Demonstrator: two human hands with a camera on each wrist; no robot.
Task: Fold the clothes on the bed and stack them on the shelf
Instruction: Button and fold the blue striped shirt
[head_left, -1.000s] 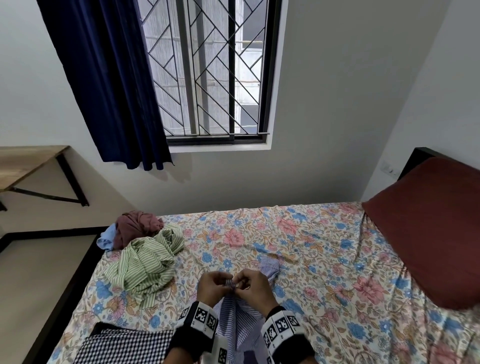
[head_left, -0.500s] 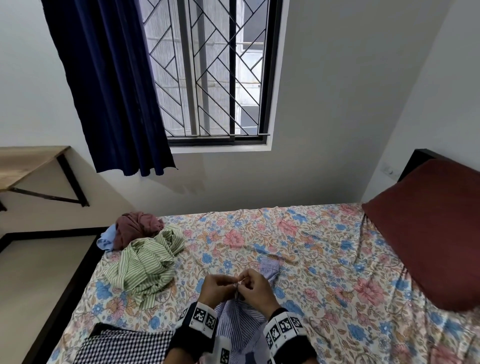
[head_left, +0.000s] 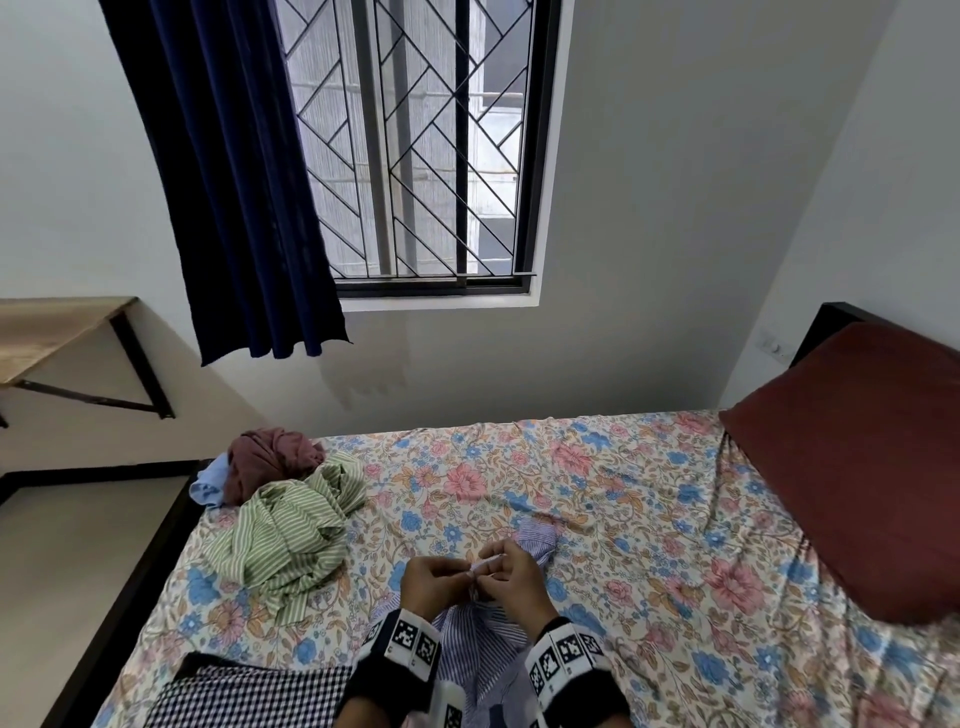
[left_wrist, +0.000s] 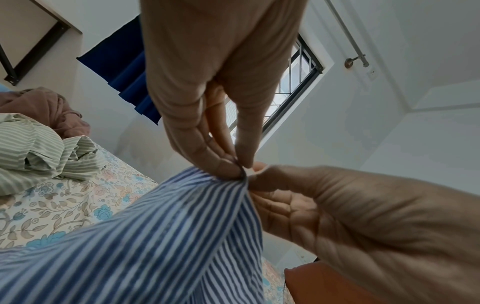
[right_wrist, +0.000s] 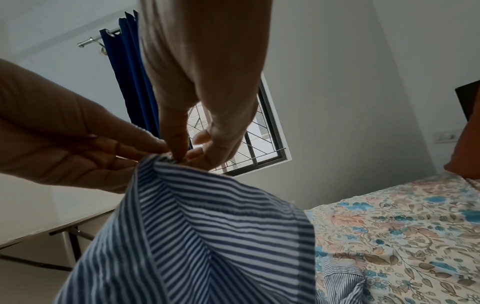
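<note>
Both hands meet over the near middle of the bed with the floral cotton sheet (head_left: 597, 493), working one small spot on a blue-and-white striped shirt (head_left: 478, 639) that hangs from the fingers and spreads down toward the person. The left hand (head_left: 436, 577) pinches an edge of the striped cloth between thumb and fingertips, the other fingers loosely curled; the right hand (head_left: 511, 577) pinches the same edge just beside it, so the fingertips of the two hands touch. A small pale piece shows between them — possibly a button, though it is too small to tell. In the left wrist view the shirt (left_wrist: 145, 236) is drawn up into a peak at the pinch. Toward the far left corner of the bed lies a heap of unfolded clothes: a crumpled green-and-white striped shirt (head_left: 291, 530), with a maroon garment (head_left: 270, 460) bunched behind it and a light blue garment (head_left: 210, 480) at its left. A black-and-white checked cloth (head_left: 249, 696) lies flat at the near left — beside the left wrist. A dark red pillow (head_left: 872, 467) sits at the right end, and a wooden wall shelf on black brackets (head_left: 57, 332) is mounted at the left wall.
</note>
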